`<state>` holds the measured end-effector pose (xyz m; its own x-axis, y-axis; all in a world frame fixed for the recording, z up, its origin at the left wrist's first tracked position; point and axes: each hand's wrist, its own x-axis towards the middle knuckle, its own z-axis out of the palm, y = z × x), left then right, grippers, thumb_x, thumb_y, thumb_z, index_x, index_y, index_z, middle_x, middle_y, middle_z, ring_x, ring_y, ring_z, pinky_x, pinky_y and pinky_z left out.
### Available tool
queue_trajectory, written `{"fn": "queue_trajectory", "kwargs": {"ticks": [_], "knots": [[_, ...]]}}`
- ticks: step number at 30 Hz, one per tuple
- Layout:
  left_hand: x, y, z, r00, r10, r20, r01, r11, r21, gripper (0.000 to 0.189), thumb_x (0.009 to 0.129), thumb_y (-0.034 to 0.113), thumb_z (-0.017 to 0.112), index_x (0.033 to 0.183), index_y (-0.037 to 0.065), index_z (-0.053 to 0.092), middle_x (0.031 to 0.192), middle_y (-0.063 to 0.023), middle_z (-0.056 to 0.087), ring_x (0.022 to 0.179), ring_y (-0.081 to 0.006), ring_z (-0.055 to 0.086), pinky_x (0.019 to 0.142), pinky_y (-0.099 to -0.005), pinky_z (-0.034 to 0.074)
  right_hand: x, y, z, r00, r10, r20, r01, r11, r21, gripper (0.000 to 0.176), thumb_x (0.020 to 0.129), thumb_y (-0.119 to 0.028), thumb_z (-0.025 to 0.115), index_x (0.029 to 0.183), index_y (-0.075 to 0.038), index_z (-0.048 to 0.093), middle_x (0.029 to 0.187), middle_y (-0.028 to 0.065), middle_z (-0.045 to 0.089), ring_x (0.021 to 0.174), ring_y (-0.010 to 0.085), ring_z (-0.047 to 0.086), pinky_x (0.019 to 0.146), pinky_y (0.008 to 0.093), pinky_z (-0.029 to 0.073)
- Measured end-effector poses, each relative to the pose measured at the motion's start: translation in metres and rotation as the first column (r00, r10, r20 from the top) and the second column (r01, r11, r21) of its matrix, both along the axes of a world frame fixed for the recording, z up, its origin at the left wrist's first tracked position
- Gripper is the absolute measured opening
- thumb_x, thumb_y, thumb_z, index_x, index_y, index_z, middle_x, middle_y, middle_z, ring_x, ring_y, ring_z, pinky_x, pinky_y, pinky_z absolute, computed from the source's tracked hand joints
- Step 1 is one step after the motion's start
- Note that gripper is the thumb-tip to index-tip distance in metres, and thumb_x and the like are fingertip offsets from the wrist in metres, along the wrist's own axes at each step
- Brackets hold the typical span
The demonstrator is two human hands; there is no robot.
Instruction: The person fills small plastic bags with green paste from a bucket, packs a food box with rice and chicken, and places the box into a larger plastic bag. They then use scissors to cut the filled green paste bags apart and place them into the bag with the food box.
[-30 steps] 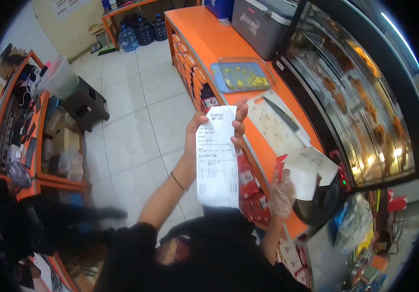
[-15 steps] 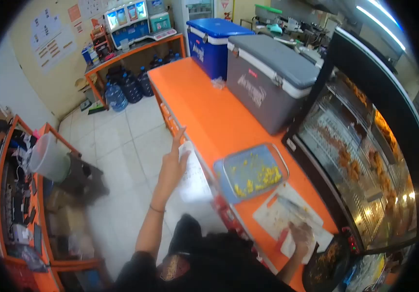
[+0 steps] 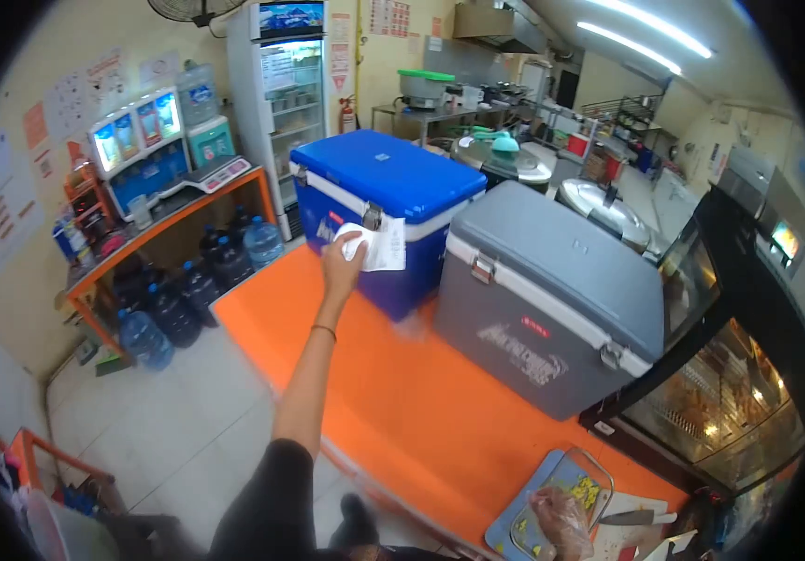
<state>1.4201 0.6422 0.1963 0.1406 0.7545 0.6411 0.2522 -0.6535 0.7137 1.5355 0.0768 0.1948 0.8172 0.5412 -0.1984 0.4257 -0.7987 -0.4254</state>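
My left hand point(image 3: 340, 266) is raised over the counter, its fingers closed on a white printed paper slip point(image 3: 386, 247), which hangs in front of the blue cooler box point(image 3: 384, 173). My right hand point(image 3: 561, 525), in a clear plastic glove, is low over a blue-grey tray point(image 3: 512, 512) with chopped yellow pieces point(image 3: 585, 490) in it. Blur and the glove hide whether those fingers hold anything. Just right of the tray, a knife point(image 3: 629, 517) lies on a white cutting board point(image 3: 616, 538), apart from the right hand.
A grey cooler box point(image 3: 552, 299) stands on the orange counter point(image 3: 393, 411), beside the glass food display point(image 3: 720, 393). Across the tiled floor point(image 3: 187, 439) are a drinks stand point(image 3: 141, 150) with large water bottles point(image 3: 145, 337) below, and an upright fridge point(image 3: 286, 112).
The view has lifted towards the room. My left hand has carried the slip from beside the counter's edge up over it. My right hand has shifted from the cutting board to the tray.
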Motion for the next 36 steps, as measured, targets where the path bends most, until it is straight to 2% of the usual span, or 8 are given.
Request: {"fn": "queue_trajectory", "kwargs": {"ticks": [4,6,19,23,27,30,32,36], "knots": [[0.017,0.089,0.037,0.951,0.305,0.045,-0.302,0.889,0.345,0.042,0.09,0.022,0.058,0.128,0.004,0.053,0.127,-0.0199,0.052,0.114,-0.0349,0.046,0.101,-0.0448,0.032,-0.008,0.039,0.025,0.999,-0.036,0.014,0.034,0.992,0.122,0.033,0.086,-0.035,0.063,0.101,-0.005,0.067,0.086,0.0169,0.068,0.078,0.0265,0.067,0.069,0.0358,0.051],[0.034,0.095,0.053,0.973,0.102,0.206,-0.18,0.896,0.406,0.058,0.092,0.03,0.056,0.139,0.003,0.039,0.133,-0.0215,0.046,0.118,-0.0368,0.043,0.104,-0.0454,0.028,-0.02,0.04,0.025,0.853,0.132,0.506,-0.002,0.968,-0.25,0.044,0.094,-0.044,0.049,0.126,-0.015,0.056,0.123,0.0157,0.058,0.112,0.0288,0.055,0.113,0.0462,0.02],[0.079,0.162,0.067,0.934,-0.323,-0.153,0.323,0.577,0.75,0.048,0.086,0.029,0.059,0.129,0.009,0.052,0.128,-0.0092,0.053,0.11,-0.0265,0.052,0.093,-0.0407,0.038,-0.049,0.22,0.009,0.721,0.428,0.546,-0.464,0.882,-0.08,0.029,0.094,-0.03,0.055,0.112,-0.008,0.061,0.098,0.0094,0.066,0.083,0.0225,0.064,0.069,0.0359,0.053],[0.081,0.18,0.067,0.889,-0.442,-0.121,0.323,0.415,0.85,0.036,0.084,0.029,0.06,0.118,0.015,0.06,0.121,-0.0021,0.057,0.104,-0.0199,0.056,0.084,-0.0393,0.04,-0.05,0.381,0.077,0.967,0.247,0.056,-0.253,0.937,0.241,0.02,0.086,-0.025,0.064,0.094,-0.007,0.067,0.087,0.0112,0.068,0.075,0.0285,0.067,0.062,0.0339,0.052],[0.093,0.195,0.067,0.858,-0.511,-0.052,0.241,0.312,0.919,0.025,0.083,0.03,0.059,0.105,0.019,0.066,0.116,0.0014,0.057,0.1,-0.0164,0.059,0.082,-0.039,0.04,-0.047,0.515,0.098,0.766,0.315,0.56,-0.537,0.793,0.288,0.015,0.088,-0.019,0.062,0.09,-0.005,0.066,0.073,0.0114,0.064,0.068,0.0241,0.067,0.053,0.0328,0.049],[0.102,0.202,0.108,0.854,-0.517,0.06,0.134,0.331,0.934,0.035,0.078,0.024,0.064,0.113,0.024,0.065,0.118,0.0068,0.057,0.098,-0.014,0.056,0.082,-0.036,0.04,-0.047,0.581,0.13,0.954,0.205,0.219,-0.277,0.881,0.384,0.014,0.087,-0.019,0.063,0.091,-0.005,0.066,0.07,0.0117,0.062,0.064,0.0213,0.066,0.051,0.0315,0.049],[0.122,0.209,0.158,0.843,-0.519,0.14,0.092,0.396,0.914,0.041,0.079,0.023,0.062,0.119,0.022,0.062,0.11,0.0041,0.06,0.092,-0.0127,0.057,0.081,-0.0355,0.04,-0.011,0.601,0.121,0.355,0.237,0.904,-0.422,0.904,-0.071,0.015,0.085,-0.016,0.061,0.092,-0.003,0.064,0.072,0.014,0.062,0.072,0.0259,0.066,0.059,0.0347,0.05],[0.174,0.223,0.248,0.784,-0.606,0.139,0.157,0.409,0.899,0.03,0.085,0.023,0.057,0.114,0.017,0.06,0.105,-0.0044,0.063,0.09,-0.0177,0.059,0.079,-0.0358,0.039,0.087,0.672,0.108,0.691,0.22,0.688,-0.56,0.765,0.318,0.016,0.079,-0.01,0.057,0.09,-0.002,0.064,0.087,0.015,0.065,0.086,0.0307,0.062,0.076,0.0369,0.049]]}}
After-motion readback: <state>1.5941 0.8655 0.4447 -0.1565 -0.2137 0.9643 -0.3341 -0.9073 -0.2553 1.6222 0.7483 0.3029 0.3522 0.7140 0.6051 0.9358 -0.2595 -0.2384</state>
